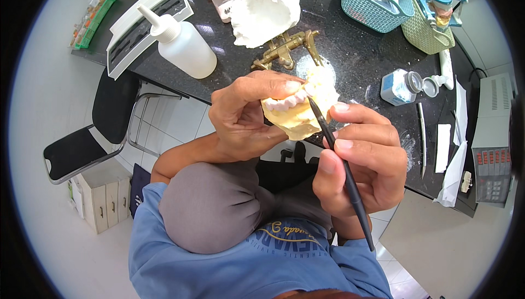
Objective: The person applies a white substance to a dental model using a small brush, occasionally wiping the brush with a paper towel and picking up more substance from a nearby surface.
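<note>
Looks to me like you're in the detail-work step on the teeth: your left hand [240, 114] is grasping the yellow dental model [295, 125] up over the near edge of the surface [361, 47], thumb by the white tooth row [284, 104]. Your right hand [365, 159] has a pen-style grip on the dark pointed tool [351, 187], tip right at the teeth. Can't tell if it's actually touching, the glare there is rough. I'd say the next move calls for a steady left grip and small, light strokes.

Containers, since you've got loads: the blue basket [370, 17] has blue and white packets in it, and the pale green basket [437, 41] is just beside it, insides mostly hidden. The small jar [397, 87] has its lid off to the right, but I can't make out what's inside. The squeeze bottle [188, 53] stands spout-up, fill level unclear. The orange-capped jar [224, 8] is closed, near the white plaster piece [265, 15].
</note>
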`<state>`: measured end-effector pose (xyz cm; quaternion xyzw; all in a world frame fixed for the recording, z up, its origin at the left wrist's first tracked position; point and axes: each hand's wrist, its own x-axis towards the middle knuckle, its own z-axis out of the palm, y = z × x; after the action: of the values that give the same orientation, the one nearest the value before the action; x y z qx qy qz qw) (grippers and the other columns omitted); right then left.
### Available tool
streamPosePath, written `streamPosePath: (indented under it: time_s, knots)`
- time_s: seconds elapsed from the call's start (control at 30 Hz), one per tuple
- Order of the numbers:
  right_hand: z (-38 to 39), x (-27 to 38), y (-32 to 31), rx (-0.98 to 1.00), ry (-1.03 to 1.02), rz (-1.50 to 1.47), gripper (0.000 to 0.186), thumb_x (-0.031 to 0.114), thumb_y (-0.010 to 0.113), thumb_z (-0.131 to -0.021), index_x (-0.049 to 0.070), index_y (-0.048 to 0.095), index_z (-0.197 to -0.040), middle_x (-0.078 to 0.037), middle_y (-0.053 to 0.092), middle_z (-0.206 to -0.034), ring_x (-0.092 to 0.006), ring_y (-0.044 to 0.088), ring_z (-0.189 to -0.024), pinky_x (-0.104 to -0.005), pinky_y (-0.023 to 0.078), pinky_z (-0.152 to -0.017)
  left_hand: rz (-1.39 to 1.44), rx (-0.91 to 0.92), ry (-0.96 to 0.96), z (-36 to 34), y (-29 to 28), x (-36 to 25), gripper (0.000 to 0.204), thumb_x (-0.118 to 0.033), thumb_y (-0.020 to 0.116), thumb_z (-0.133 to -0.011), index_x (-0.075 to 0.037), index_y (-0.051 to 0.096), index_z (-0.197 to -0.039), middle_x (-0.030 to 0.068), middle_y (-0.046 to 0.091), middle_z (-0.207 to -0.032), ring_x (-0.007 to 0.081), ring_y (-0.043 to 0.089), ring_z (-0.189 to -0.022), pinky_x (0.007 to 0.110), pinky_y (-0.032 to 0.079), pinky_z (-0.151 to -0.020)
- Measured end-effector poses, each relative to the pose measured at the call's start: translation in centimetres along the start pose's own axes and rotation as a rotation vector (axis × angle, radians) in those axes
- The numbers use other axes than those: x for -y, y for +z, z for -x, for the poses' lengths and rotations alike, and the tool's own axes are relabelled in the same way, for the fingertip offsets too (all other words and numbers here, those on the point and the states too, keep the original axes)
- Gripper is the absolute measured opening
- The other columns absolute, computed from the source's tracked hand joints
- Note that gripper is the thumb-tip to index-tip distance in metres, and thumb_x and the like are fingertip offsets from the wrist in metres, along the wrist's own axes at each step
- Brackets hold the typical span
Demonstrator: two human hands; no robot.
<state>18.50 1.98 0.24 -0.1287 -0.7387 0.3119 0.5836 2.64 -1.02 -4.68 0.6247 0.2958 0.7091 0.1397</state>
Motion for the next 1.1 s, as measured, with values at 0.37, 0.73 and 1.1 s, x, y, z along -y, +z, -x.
streamPosePath:
  time_s: [0.37, 0.73, 1.1]
  knots:
    - [0.15, 0.0, 0.08, 0.006, -0.002, 0.003, 0.032, -0.004, 0.076, -0.063, 0.004, 0.059, -0.09, -0.008, 0.063, -0.079, -0.0285, 0.065, -0.082, -0.0342, 0.054, -0.072, 0.037, 0.0, -0.01, 0.14, 0.03, 0.13, 0.049, 0.001, 0.078, -0.069, 0.003, 0.053, -0.11, 0.0226, 0.063, -0.101, 0.0261, 0.065, -0.094, 0.033, 0.053, -0.081]
    - [0.06, -0.19, 0.21, -0.013, -0.031, -0.007, 0.033, -0.003, 0.076, -0.063, 0.004, 0.059, -0.09, -0.009, 0.063, -0.08, -0.028, 0.066, -0.081, -0.0337, 0.054, -0.071, 0.046, -0.028, 0.012, 0.15, 0.19, 0.31, 0.049, 0.001, 0.079, -0.067, 0.003, 0.054, -0.109, 0.0225, 0.063, -0.101, 0.0258, 0.065, -0.094, 0.033, 0.053, -0.081]
    - [-0.11, -0.45, 0.27, -0.007, -0.054, 0.014, 0.031, -0.003, 0.076, -0.064, 0.003, 0.059, -0.089, -0.01, 0.063, -0.079, -0.0268, 0.065, -0.079, -0.0343, 0.055, -0.071, 0.046, -0.02, -0.003, 0.24, 0.09, 0.17, 0.048, 0.002, 0.079, -0.068, 0.003, 0.054, -0.109, 0.0228, 0.063, -0.102, 0.0254, 0.065, -0.094, 0.033, 0.053, -0.081]
